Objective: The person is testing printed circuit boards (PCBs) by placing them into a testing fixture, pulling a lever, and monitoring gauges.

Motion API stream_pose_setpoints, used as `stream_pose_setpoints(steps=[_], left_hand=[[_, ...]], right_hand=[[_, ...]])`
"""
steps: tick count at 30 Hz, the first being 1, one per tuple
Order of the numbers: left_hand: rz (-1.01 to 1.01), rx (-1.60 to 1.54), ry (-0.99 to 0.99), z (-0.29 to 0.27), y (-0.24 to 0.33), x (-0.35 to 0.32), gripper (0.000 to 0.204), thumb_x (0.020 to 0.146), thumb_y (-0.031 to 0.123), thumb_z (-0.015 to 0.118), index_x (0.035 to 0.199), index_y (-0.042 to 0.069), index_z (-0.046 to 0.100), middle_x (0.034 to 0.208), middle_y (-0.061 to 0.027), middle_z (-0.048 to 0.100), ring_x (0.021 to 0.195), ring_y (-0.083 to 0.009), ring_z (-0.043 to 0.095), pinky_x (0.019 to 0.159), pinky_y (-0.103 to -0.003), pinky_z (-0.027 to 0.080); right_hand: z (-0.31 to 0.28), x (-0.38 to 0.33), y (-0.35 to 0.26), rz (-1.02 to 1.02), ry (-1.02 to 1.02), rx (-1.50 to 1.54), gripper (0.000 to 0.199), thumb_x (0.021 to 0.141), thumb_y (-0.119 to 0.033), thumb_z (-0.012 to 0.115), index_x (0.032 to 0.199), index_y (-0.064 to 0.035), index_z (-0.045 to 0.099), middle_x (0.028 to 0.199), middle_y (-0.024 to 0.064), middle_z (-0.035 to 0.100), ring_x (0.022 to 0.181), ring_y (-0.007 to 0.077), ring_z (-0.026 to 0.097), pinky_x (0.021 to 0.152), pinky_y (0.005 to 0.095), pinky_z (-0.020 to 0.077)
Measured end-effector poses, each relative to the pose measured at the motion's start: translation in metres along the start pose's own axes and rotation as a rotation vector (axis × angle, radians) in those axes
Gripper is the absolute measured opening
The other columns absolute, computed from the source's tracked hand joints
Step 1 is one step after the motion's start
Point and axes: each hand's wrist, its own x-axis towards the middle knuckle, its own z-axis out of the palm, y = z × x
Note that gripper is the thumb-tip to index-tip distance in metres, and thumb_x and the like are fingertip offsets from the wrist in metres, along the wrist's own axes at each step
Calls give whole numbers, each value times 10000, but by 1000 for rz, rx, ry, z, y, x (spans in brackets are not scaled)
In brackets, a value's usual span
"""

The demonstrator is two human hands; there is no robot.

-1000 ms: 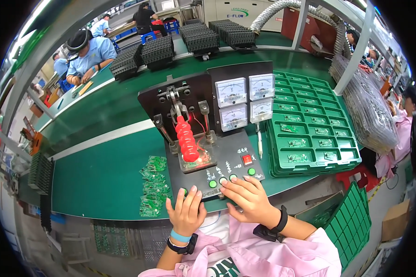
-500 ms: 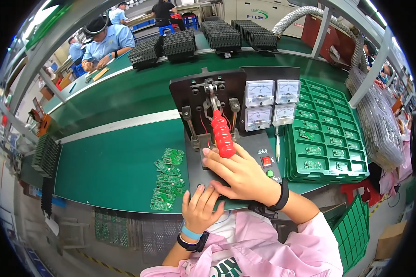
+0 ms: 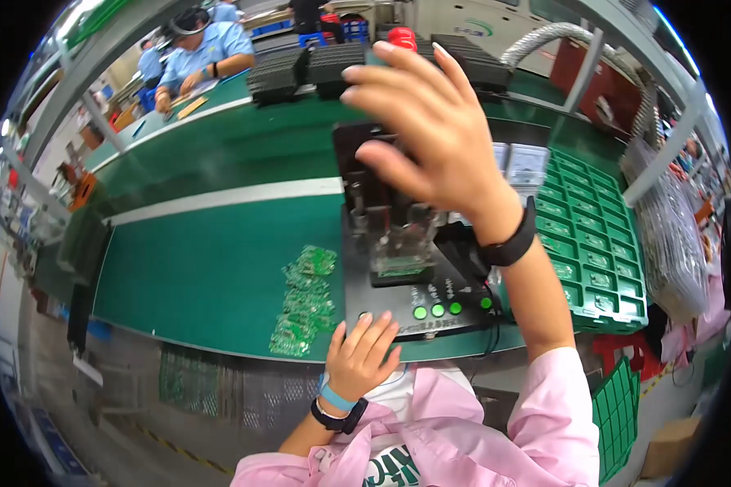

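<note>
My right hand (image 3: 439, 138) is raised over the black test fixture (image 3: 357, 280), fingers spread and holding nothing. Just beyond its fingertips shows the red lever handle (image 3: 402, 38), now standing up; whether they touch is unclear. My left hand (image 3: 362, 357) lies at the fixture's front edge, fingers stretched out beside the row of green buttons (image 3: 438, 310). Under the clamp's clear posts sits a green circuit board (image 3: 406, 266), partly covered. Left of the fixture several green circuit boards (image 3: 304, 304) lie in a loose pile. My right hand and forearm hide much of the upright panel and meters (image 3: 528, 166).
A stack of green compartment trays (image 3: 593, 276) with boards stands at right, beside stacked clear plastic trays (image 3: 666, 235). Black racks (image 3: 337, 69) line the far side. A co-worker in a blue shirt (image 3: 207, 53) sits at far left. The green tabletop (image 3: 195, 276) extends left.
My right hand has risen up and away from the fixture's base, and the red lever has swung from down to up. My left hand stays near the front edge. The view has shifted slightly.
</note>
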Motion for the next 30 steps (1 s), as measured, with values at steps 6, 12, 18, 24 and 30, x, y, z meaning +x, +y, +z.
stream_pose_setpoints(steps=[6, 12, 18, 24, 30], left_hand=[[-127, -392, -156, -50, -42, -15, 285, 816, 122, 667, 1097, 78, 682, 1245, -61, 641, 1237, -283, 526, 1077, -463, 354], [-240, -155, -251, -96, -89, -10, 246, 817, 35, 664, 1062, 54, 687, 1239, -87, 631, 1221, -332, 537, 1028, -457, 417], [-98, 28, -375, -93, -101, 3, 201, 799, 52, 673, 998, 55, 704, 1266, -88, 608, 1196, -319, 558, 1019, -461, 428], [-108, -237, -257, -83, -105, 8, 205, 793, 38, 666, 995, 42, 700, 1178, -101, 651, 1103, -300, 623, 963, -440, 484], [46, -354, -124, -55, -67, 63, 261, 741, -31, 652, 998, -4, 682, 1013, -124, 705, 937, -309, 700, 857, -393, 554]], right_hand=[[-24, -43, -29, 585, 198, 410, 247, 854, -31, 584, 1090, 31, 620, 1073, 129, 656, 945, 218, 623, 876, 317, 471], [-45, -122, -55, 1152, -441, 705, 93, 889, -20, 584, 959, 29, 620, 957, 55, 611, 884, 114, 571, 783, 244, 448], [-14, -118, -68, 1180, -658, 927, 203, 805, -61, 701, 974, 29, 634, 920, 70, 597, 744, 130, 561, 670, 271, 461], [-11, -121, -72, 1292, -653, 837, 207, 795, -43, 719, 962, 9, 609, 863, 47, 602, 722, 92, 551, 662, 256, 453], [-43, -116, -74, 1469, -696, 728, 209, 803, 16, 708, 952, -17, 565, 822, 7, 591, 729, 36, 534, 649, 197, 434]])
